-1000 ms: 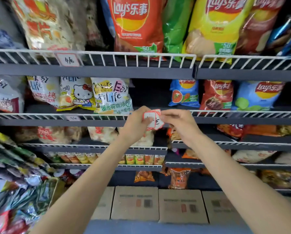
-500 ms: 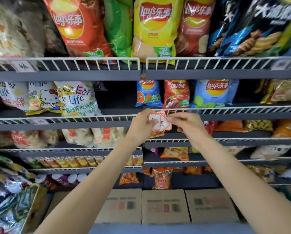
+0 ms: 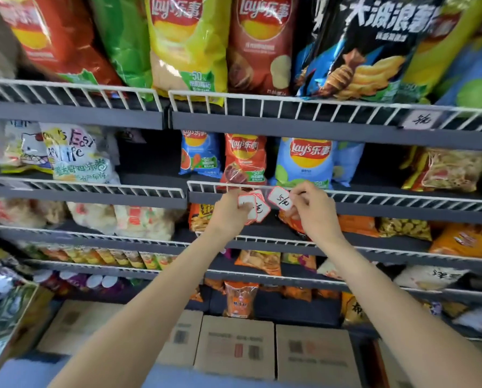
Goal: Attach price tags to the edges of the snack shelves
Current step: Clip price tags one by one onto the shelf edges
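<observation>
At shelf rail (image 3: 374, 198), right hand (image 3: 315, 212) pinching one tag (image 3: 280, 198), left hand (image 3: 228, 212) three tags (image 3: 252, 210)

In front of my right hand (image 3: 317, 212) the white wire rail (image 3: 374, 198) runs along the shelf edge (image 3: 388, 211), and the grey strip below it is bare to the right, so there is room to slide that way. Just behind the rail stand the red chip bag (image 3: 244, 161) and the blue chip bag (image 3: 308, 162), closing off the way inward. My left hand (image 3: 230, 212), with its stack of tags (image 3: 252, 208), sits close beside on the left, leaving only a narrow gap between the two. Above, the next shelf's rail (image 3: 290, 103) already carries a tag (image 3: 422, 119) far right. Below, orange packets (image 3: 357, 225) fill the lower shelf.
</observation>
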Tool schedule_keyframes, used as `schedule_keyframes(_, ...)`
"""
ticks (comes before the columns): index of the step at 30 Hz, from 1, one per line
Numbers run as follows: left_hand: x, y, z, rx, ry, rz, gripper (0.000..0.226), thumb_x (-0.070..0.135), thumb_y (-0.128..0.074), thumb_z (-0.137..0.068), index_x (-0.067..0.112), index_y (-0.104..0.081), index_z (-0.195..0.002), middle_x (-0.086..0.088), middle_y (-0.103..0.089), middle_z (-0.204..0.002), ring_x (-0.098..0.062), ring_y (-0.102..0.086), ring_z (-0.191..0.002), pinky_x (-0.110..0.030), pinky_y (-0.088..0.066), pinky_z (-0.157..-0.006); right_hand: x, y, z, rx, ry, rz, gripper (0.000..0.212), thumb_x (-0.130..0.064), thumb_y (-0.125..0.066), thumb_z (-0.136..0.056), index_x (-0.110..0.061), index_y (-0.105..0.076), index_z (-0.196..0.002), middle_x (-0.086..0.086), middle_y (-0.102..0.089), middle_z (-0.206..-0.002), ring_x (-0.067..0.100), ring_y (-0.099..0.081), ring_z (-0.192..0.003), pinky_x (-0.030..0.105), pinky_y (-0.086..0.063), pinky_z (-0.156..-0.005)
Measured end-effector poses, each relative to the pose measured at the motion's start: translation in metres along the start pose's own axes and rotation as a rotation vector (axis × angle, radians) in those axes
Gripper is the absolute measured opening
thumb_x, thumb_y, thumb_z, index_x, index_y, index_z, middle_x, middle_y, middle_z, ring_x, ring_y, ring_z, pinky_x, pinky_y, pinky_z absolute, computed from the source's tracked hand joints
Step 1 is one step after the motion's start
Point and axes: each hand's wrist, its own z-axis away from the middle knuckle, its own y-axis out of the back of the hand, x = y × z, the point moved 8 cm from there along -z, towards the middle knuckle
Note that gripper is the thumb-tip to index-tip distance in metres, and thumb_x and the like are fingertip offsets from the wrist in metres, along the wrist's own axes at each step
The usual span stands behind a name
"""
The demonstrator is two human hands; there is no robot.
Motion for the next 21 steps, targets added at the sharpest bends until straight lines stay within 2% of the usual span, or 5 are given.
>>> schedule_keyframes(7, 0.009, -0.032, -0.017, -0.012, 0.071, -0.033, 0.042, 0.013, -0.048, -0.096, 0.008, -0.041, -0.137, -0.015, -0.059, -0.124, -0.029, -0.058, -0.108, -0.032, -0.046, -0.085, 0.019, 0.018, -0.023, -0.047, 0.045, 0.048, 0.016, -0.005, -0.047, -0.094, -0.011, -0.059, -0.104, 0.015, -0.069, -0.100, 0.015, -0.066, -0.073, 0.037, -0.056, -0.075)
schedule_keyframes(12, 0.008, -0.048, -0.028, -0.055, 0.083, -0.018, 0.046, 0.015, -0.049, -0.095, 0.008, -0.039, -0.140, -0.014, -0.058, -0.128, -0.027, -0.057, -0.111, -0.028, -0.042, -0.087, 0.021, 0.020, -0.032, -0.035, 0.067, 0.127, 0.020, -0.005, -0.045, -0.095, -0.008, -0.061, -0.107, 0.013, -0.069, -0.097, 0.008, -0.059, -0.067, 0.005, -0.042, -0.055)
schedule_keyframes(14, 0.009, -0.049, -0.030, -0.057, 0.078, 0.003, 0.049, 0.014, -0.049, -0.095, 0.007, -0.034, -0.142, -0.013, -0.052, -0.135, -0.027, -0.051, -0.119, -0.027, -0.039, -0.094, 0.024, 0.021, -0.035, -0.017, 0.065, 0.160, 0.019, -0.007, -0.046, -0.095, -0.008, -0.061, -0.106, 0.013, -0.070, -0.095, 0.010, -0.061, -0.069, 0.007, -0.039, -0.048)
schedule_keyframes(18, 0.007, -0.052, -0.028, -0.083, 0.024, -0.034, 0.054, 0.016, -0.049, -0.095, 0.009, -0.030, -0.145, -0.010, -0.058, -0.116, -0.010, -0.050, -0.071, -0.022, -0.040, -0.064, 0.023, 0.024, -0.038, 0.037, 0.121, 0.233, 0.014, -0.011, -0.054, -0.093, -0.009, -0.066, -0.098, 0.008, -0.071, -0.092, 0.022, -0.066, -0.084, 0.033, -0.052, -0.071)
schedule_keyframes(21, 0.002, -0.050, -0.027, -0.089, -0.012, -0.110, 0.054, 0.016, -0.049, -0.095, 0.011, -0.030, -0.145, -0.010, -0.060, -0.123, -0.010, -0.048, -0.069, -0.025, -0.046, -0.069, 0.012, 0.021, -0.038, 0.057, 0.236, 0.283, 0.015, -0.012, -0.058, -0.091, -0.009, -0.070, -0.099, 0.008, -0.068, -0.097, 0.021, -0.062, -0.089, 0.033, -0.049, -0.080)
